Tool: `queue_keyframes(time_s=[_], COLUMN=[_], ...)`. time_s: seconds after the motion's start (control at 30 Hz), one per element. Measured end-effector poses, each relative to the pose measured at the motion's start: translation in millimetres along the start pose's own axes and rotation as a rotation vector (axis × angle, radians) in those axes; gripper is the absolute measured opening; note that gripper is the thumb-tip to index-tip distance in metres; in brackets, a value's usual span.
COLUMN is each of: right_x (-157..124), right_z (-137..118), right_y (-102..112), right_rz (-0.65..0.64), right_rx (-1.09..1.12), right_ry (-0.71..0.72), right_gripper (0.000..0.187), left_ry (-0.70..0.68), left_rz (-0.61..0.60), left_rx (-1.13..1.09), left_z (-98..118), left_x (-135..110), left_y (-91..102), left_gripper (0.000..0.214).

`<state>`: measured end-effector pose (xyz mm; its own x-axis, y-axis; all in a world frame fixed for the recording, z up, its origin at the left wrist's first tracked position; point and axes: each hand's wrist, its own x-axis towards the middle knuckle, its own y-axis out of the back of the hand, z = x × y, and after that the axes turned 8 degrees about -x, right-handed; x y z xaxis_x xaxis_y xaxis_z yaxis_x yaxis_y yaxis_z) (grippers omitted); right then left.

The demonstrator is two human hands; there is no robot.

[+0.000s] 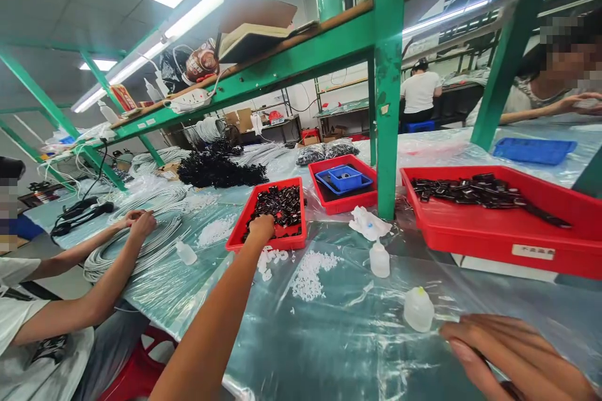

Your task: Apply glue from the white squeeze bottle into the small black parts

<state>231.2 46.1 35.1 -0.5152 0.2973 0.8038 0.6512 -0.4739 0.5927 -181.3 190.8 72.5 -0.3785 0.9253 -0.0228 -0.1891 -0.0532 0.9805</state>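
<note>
Tray (296,242) of black parts (285,203): many left | left hand (262,227) in it, grip hidden, cannot tell | right hand (515,351) curled round dark piece (510,389) | big tray (480,243) part-filled, doneness unclear

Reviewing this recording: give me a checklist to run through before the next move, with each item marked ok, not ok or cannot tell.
1. Left hand at the small red tray: ok, reaching in over the black parts.
2. Part gripped by the left hand: cannot tell, its grip is hidden.
3. Right hand empty: cannot tell, though something dark shows beneath it.
4. White pieces contained: not ok, scattered loose on the table.
5. Bottle nearest the right hand upright: ok.
6. Co-worker's hands away from that tray: ok, at the coiled cable.
</note>
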Motion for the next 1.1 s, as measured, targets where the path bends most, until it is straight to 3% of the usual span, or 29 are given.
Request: queue_keyframes(time_s=[0.1, 0.17, 0.23, 0.3, 0.33, 0.43, 0.57, 0.83, 0.93, 1.1], right_x=[14.1, 22.9, 27.8, 27.9, 26.4, 19.7, 14.0, 17.0, 16.0, 13.9], right_z=[-10.5, -21.2, -32.8, -43.0, -46.9, -52.5, -51.6, -51.7, -55.6, -71.9], right_y=[5.8, 7.8, 7.2, 4.0, 1.9, -5.3, -11.4, -4.5, -6.6, -14.9], right_rz=[-0.027, -0.040, -0.105, -0.229, -0.290, -0.420, -0.561, -0.661, -0.674, -0.734], right_rx=[-0.003, -0.001, 0.026, 0.090, 0.134, 0.259, 0.346, 0.413, 0.395, 0.366], right_ry=[0.025, 0.002, -0.078, -0.169, -0.198, -0.200, -0.238, -0.359, -0.355, -0.151], right_gripper=[0.015, 0.015, 0.014, 0.015, 0.016, 0.009, 0.013, 0.011, 0.012, 0.023], left_ry=[-0.042, -0.140, -0.404, -0.683, -0.759, -0.856, -0.880, -0.846, -0.705, -0.371], left_rz=[0.138, 0.187, 0.188, 0.068, -0.019, -0.116, -0.183, -0.206, -0.205, -0.233], left_rx=[-0.056, -0.139, -0.420, -0.731, -0.791, -0.847, -0.836, -0.948, -1.067, -1.308], left_z=[5.6, 13.3, 23.4, 33.8, 38.5, 47.3, 46.8, 35.0, 27.2, 22.5], left_x=[-37.4, -82.4, -139.4, -196.2, -220.0, -261.6, -265.0, -259.6, -255.2, -252.3], left_y=[6.6, -1.1, -21.4, -48.3, -61.2, -85.9, -87.0, -87.6, -91.6, -92.6], left_gripper=[0.032, 0.033, 0.030, 0.022, 0.021, 0.020, 0.016, 0.013, 0.007, 0.019])
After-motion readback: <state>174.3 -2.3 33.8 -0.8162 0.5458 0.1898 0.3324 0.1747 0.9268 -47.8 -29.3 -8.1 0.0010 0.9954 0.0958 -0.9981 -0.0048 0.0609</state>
